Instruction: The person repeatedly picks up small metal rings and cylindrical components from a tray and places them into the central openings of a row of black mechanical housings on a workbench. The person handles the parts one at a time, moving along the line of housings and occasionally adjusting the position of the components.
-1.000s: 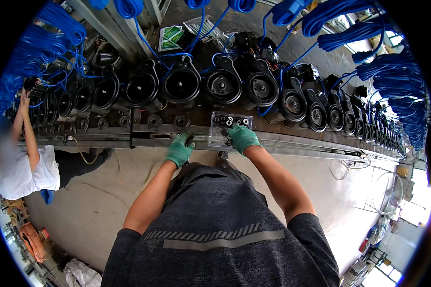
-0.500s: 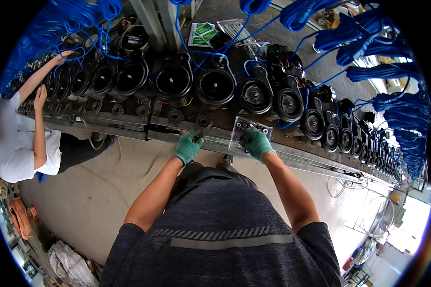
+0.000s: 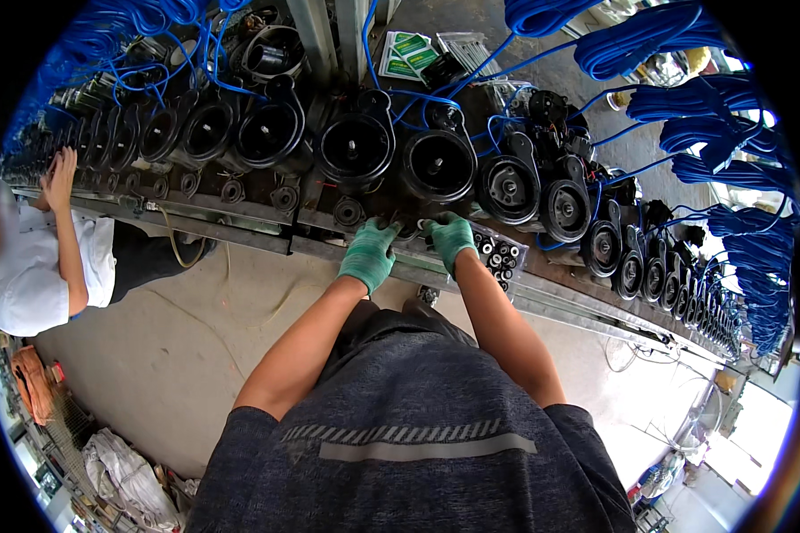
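In a green glove, my left hand (image 3: 371,255) is at the bench's front edge, its fingers bent in against a dark round flange (image 3: 408,229). My right hand (image 3: 451,240), gloved alike, reaches the flange from the other side. Its thumb and fingers are pinched around something small and pale at the tips, too small to make out. The two hands partly cover the flange. Just right of my right hand lies a clear plastic box (image 3: 522,258) of small black and pale rings (image 3: 500,258). Behind my hands stands a black round housing (image 3: 438,166) with a shaft end inside.
More black housings (image 3: 354,149) line the bench, with loose flanges (image 3: 348,210) along its front. Blue cable coils (image 3: 640,40) hang overhead, their leads running down to the housings. A co-worker in a white shirt (image 3: 40,266) stands at left. A metal post (image 3: 311,40) rises behind.
My right hand has left the box of rings and come left to the flange. My left hand has shifted right and forward to it. The view has turned slightly. The co-worker's arms have lowered.
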`<action>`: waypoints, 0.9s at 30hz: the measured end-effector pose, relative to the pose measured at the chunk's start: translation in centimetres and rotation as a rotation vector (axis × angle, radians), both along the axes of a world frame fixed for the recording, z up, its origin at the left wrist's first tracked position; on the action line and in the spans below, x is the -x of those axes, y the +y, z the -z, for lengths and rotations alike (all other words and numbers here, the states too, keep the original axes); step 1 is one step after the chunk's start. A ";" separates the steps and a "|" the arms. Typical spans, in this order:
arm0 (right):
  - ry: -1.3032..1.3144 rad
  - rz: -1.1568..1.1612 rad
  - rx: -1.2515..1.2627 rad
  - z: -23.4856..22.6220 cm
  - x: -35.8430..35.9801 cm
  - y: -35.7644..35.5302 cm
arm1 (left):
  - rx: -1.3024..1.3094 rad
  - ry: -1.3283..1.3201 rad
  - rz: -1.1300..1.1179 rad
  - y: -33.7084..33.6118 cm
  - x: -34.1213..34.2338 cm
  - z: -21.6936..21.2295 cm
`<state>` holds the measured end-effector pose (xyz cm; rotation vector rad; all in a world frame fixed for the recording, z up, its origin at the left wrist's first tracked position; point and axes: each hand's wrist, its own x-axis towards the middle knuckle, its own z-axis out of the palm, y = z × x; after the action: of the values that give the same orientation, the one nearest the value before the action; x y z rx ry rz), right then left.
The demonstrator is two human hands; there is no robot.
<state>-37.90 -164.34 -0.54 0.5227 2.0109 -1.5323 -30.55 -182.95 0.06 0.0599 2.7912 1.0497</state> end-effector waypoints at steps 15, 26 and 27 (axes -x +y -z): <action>0.053 -0.296 -0.260 -0.2 1.0 -2.7 | -0.105 0.037 0.002 -0.9 -0.4 0.8; 0.086 -0.109 -0.178 2.1 -0.2 -1.4 | -0.057 0.008 0.048 -0.9 0.0 -0.2; 0.080 -0.114 -0.174 2.0 -0.1 -1.5 | -0.049 0.011 0.051 -0.9 0.1 -0.1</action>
<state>-37.80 -165.82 -2.50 0.4117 2.2087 -1.3385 -30.63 -183.81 0.13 0.1423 2.7579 1.1092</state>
